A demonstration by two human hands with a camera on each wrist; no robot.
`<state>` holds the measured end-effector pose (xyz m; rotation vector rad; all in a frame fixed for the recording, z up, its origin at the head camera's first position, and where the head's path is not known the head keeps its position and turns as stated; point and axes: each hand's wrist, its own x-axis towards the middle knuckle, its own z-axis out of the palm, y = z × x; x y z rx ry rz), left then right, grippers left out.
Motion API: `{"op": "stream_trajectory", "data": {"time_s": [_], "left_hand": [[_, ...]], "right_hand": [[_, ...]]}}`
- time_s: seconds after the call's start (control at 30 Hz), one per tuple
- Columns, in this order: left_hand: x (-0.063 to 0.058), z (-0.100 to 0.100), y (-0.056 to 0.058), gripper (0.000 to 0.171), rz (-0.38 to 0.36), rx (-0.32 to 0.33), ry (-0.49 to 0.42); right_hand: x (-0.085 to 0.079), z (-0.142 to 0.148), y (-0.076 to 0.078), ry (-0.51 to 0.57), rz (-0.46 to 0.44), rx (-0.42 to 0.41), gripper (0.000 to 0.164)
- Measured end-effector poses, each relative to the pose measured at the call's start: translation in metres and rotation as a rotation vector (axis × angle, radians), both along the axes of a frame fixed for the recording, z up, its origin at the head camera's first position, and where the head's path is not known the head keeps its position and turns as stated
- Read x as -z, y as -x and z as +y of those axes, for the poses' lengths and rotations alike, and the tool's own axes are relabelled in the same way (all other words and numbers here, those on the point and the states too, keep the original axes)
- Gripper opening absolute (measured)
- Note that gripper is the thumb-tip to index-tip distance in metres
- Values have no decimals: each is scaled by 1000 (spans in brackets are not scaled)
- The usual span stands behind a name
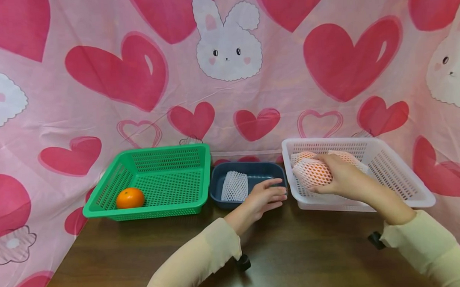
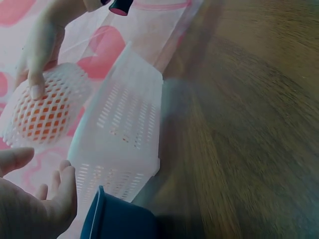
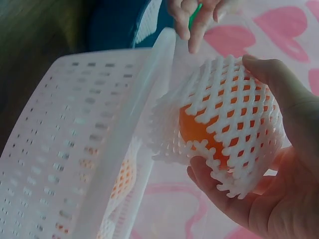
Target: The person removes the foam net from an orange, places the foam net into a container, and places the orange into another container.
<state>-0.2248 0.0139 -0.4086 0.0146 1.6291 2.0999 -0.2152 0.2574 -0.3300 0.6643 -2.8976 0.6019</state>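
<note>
An orange in a white foam net (image 1: 314,172) is gripped by my right hand (image 1: 341,177) above the left part of the white basket (image 1: 403,183). The right wrist view shows the orange's skin (image 3: 197,127) bare at the net's open end. My left hand (image 1: 264,197) hovers over the front right of the dark blue tray (image 1: 265,167), fingers spread and holding nothing. Inside that tray lies a loose foam net (image 1: 235,187). Other netted oranges (image 1: 344,156) sit in the white basket. A bare orange (image 1: 130,198) rests in the green basket (image 1: 204,179), at its front left.
All three containers stand side by side along the back of the brown wooden table (image 1: 296,252). Behind them hangs a pink cloth (image 1: 228,100) with hearts and rabbits. The white basket's rim rises just right of the blue tray.
</note>
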Motion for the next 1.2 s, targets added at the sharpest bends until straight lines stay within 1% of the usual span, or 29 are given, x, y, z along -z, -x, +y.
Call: {"op": "stream_trajectory", "data": {"time_s": [0.13,0.23,0.4,0.53,0.67,0.83,1.07,1.2], "left_hand": [[0,-8,-5,49,44,20,22],[-1,-14,-10,46,73,29,50],[-1,-25,-19,48,101,52,89],[1,-33,-26,50,127,86,111],[5,-43,-29,51,137,112,129],[10,-56,-27,55,140,136,146],[19,-76,-28,65,127,204,112],[23,-86,-31,66,135,226,116]], "right_hand": [[0,-8,-3,18,14,-25,92],[0,-16,-4,32,1,-35,91],[-1,-30,-5,57,-15,-52,89],[3,-36,-9,92,-27,-59,86],[11,-44,-12,139,-53,-89,84],[23,-56,-15,179,-79,-147,82],[45,-74,-21,197,-113,-200,80],[59,-84,-25,207,-139,-239,79]]}}
